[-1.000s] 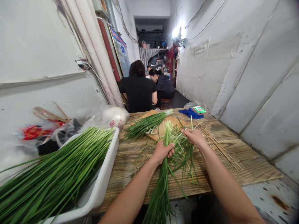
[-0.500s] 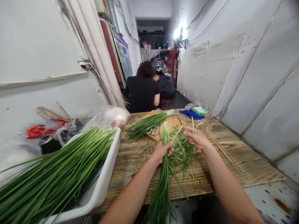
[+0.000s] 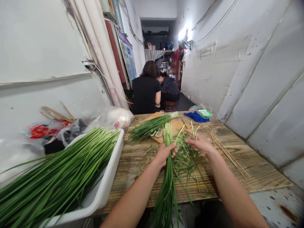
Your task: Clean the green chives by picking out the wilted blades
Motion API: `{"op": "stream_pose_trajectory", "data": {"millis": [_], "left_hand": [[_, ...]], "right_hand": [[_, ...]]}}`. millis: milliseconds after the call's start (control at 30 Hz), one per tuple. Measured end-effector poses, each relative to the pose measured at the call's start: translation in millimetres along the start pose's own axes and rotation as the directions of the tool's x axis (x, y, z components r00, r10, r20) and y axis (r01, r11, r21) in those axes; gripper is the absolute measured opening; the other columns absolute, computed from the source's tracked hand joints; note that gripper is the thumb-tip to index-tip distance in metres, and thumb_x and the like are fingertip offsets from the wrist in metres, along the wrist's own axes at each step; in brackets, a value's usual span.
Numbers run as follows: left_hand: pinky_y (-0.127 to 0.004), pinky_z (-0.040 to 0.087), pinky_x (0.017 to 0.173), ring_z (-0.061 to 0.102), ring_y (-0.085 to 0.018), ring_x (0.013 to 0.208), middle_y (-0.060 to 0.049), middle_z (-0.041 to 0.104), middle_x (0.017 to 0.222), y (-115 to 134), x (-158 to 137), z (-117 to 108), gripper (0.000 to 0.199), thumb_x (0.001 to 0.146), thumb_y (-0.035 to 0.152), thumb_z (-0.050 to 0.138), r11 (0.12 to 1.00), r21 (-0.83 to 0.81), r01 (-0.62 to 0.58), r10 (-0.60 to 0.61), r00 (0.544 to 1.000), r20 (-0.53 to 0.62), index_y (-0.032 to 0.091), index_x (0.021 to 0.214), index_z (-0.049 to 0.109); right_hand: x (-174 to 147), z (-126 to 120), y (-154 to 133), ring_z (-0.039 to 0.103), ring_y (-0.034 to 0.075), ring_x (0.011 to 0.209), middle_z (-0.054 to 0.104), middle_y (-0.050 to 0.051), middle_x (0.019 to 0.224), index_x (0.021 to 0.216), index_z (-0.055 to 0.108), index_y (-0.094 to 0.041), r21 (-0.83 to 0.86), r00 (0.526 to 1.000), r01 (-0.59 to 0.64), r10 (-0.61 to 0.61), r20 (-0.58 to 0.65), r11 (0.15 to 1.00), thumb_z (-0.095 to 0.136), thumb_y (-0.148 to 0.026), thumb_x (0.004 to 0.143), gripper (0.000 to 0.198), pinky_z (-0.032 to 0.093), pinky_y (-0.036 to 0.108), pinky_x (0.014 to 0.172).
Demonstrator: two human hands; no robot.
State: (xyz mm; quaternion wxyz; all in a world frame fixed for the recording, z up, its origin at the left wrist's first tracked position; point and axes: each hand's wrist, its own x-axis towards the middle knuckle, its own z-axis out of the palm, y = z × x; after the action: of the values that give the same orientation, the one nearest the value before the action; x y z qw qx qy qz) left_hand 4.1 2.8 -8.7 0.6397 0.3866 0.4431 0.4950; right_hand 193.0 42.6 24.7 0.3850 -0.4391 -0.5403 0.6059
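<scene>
My left hand [image 3: 167, 152] is closed around a bunch of garlic chives [image 3: 167, 190], pale stem ends up and green leaves hanging past the table's front edge. My right hand [image 3: 198, 141] grips a few loose chive stalks [image 3: 194, 131] to the right of the bunch; their tips stick up past the fingers. Between and below the hands lies a heap of chive trimmings [image 3: 184, 148]. Behind them a tied bundle of chives [image 3: 154, 126] rests across a wooden board [image 3: 177, 124], with scissor handles [image 3: 158, 133] showing beside it.
At left, a white tray [image 3: 108, 183] holds many long chives. Plastic bags [image 3: 118, 117] lie behind it. Thin wooden sticks [image 3: 228, 155], a blue cloth [image 3: 196, 116] and a QR-code card [image 3: 205, 113] are on the table's right. Two people [image 3: 146, 91] sit beyond the table.
The view has shifted slightly. My right hand has moved a little with its stalks, which now stand at a different angle. My left hand keeps its hold on the bunch.
</scene>
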Motion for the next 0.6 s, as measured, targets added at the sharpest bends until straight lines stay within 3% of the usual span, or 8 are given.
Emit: {"op": "stream_pose_trajectory", "data": {"millis": [100, 167, 333, 500, 600], "left_hand": [[-0.018, 0.031, 0.037, 0.044, -0.005, 0.039, 0.0, 0.057, 0.053, 0, 0, 0, 0.035, 0.066, 0.042, 0.073, 1.0, -0.006, -0.003, 0.003, 1.0, 0.008, 0.011, 0.065, 0.057], [-0.018, 0.032, 0.037, 0.045, -0.005, 0.039, 0.0, 0.056, 0.052, -1, 1, 0, 0.035, 0.066, 0.043, 0.073, 1.0, -0.006, -0.009, 0.009, 1.0, 0.01, 0.011, 0.066, 0.058], [-0.018, 0.032, 0.038, 0.046, -0.005, 0.04, 0.0, 0.057, 0.053, -4, 3, -2, 0.034, 0.067, 0.042, 0.073, 1.0, -0.021, -0.009, 0.009, 1.0, 0.013, 0.01, 0.07, 0.06], [-0.018, 0.035, 0.039, 0.048, -0.006, 0.04, -0.002, 0.059, 0.054, -3, 2, 0, 0.033, 0.068, 0.041, 0.072, 1.0, -0.009, -0.001, 0.001, 1.0, 0.007, 0.009, 0.072, 0.061], [-0.019, 0.039, 0.041, 0.051, -0.008, 0.042, -0.003, 0.062, 0.056, -1, -1, 3, 0.031, 0.069, 0.038, 0.072, 1.0, -0.009, 0.01, -0.009, 1.0, 0.021, 0.01, 0.073, 0.061]], "right_hand": [[3, 0, 3, 0.018, 0.002, 0.032, 0.029, -0.012, 0.042, 0.089, 0.066, -0.014, -0.063, 0.999, -0.026, 0.024, -0.037, 0.998, 0.072, -0.035, 0.068, 0.031, 0.013, 0.016, 0.032], [5, 2, 4, 0.018, 0.002, 0.032, 0.03, -0.011, 0.042, 0.072, 0.064, -0.012, -0.09, 0.994, -0.063, 0.055, -0.092, 0.994, 0.069, -0.042, 0.071, 0.03, 0.012, 0.017, 0.031], [5, 8, 4, 0.022, 0.002, 0.031, 0.047, -0.007, 0.049, 0.082, 0.063, -0.017, -0.105, 0.988, -0.021, 0.005, -0.152, 0.994, 0.069, -0.033, 0.072, 0.02, 0.015, 0.017, 0.03], [4, 18, 10, 0.018, 0.003, 0.031, 0.029, -0.011, 0.036, 0.065, 0.056, -0.017, -0.128, 0.997, -0.007, 0.017, 0.072, 0.992, 0.07, -0.044, 0.07, 0.03, 0.011, 0.017, 0.032], [7, 24, 13, 0.02, 0.003, 0.03, 0.028, -0.011, 0.034, 0.057, 0.049, -0.019, -0.106, 0.999, 0.028, -0.03, -0.019, 0.994, 0.072, -0.048, 0.066, 0.038, 0.011, 0.018, 0.031]]}}
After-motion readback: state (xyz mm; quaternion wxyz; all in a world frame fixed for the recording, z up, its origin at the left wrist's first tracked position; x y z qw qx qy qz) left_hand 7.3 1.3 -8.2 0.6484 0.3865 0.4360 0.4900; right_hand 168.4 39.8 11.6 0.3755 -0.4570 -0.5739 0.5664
